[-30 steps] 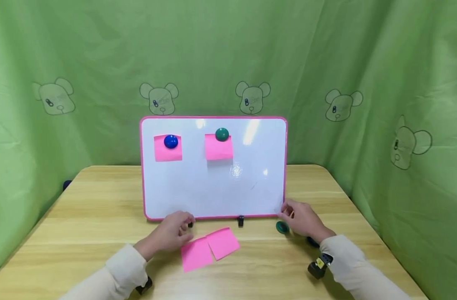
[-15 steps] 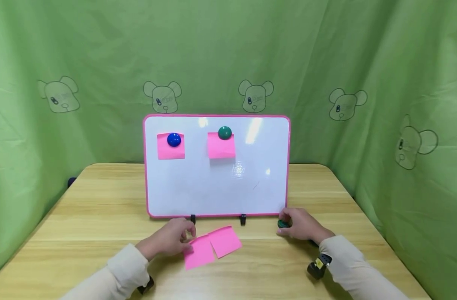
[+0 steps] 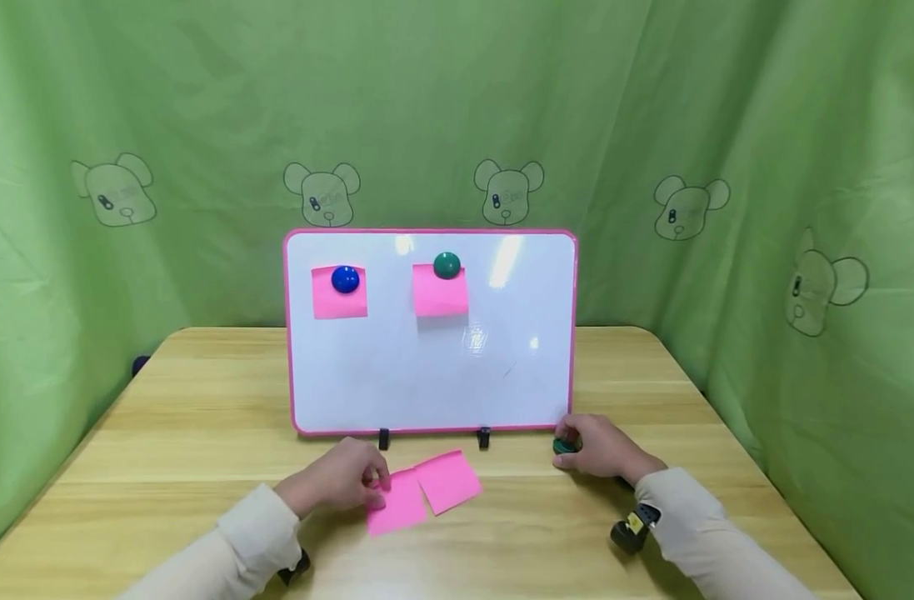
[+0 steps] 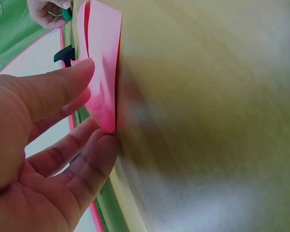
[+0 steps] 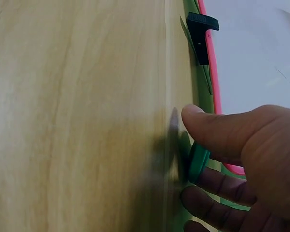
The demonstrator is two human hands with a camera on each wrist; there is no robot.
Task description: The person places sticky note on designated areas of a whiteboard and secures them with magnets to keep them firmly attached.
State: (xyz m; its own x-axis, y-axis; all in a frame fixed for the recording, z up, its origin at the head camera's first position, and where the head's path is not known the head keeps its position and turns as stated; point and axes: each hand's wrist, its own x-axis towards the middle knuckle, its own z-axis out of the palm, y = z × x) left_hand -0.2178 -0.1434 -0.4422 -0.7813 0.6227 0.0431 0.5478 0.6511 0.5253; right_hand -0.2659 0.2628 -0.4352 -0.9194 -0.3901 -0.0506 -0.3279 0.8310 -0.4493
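My left hand (image 3: 346, 475) is at the left edge of a pink sticky note (image 3: 398, 505) on the table, thumb and index finger pinching its edge. In the left wrist view that note (image 4: 105, 63) bends up a little at the fingers. A second pink sticky note (image 3: 451, 482) lies beside it, to the right. My right hand (image 3: 602, 446) grips a round green magnet (image 3: 564, 447) near the whiteboard's lower right corner. The right wrist view has this magnet (image 5: 199, 162) on edge between thumb and fingers, close to the tabletop.
A pink-framed whiteboard (image 3: 427, 375) stands on black feet (image 3: 483, 437). On it, a blue magnet (image 3: 346, 279) and a green magnet (image 3: 447, 265) each hold a pink note. A dark object is mostly hidden under the right wrist. Green curtain (image 3: 427, 100) surrounds the wooden table (image 3: 202, 400).
My right hand has lowered onto the green magnet and taken it between thumb and fingers. The left hand has moved down to the left note's edge.
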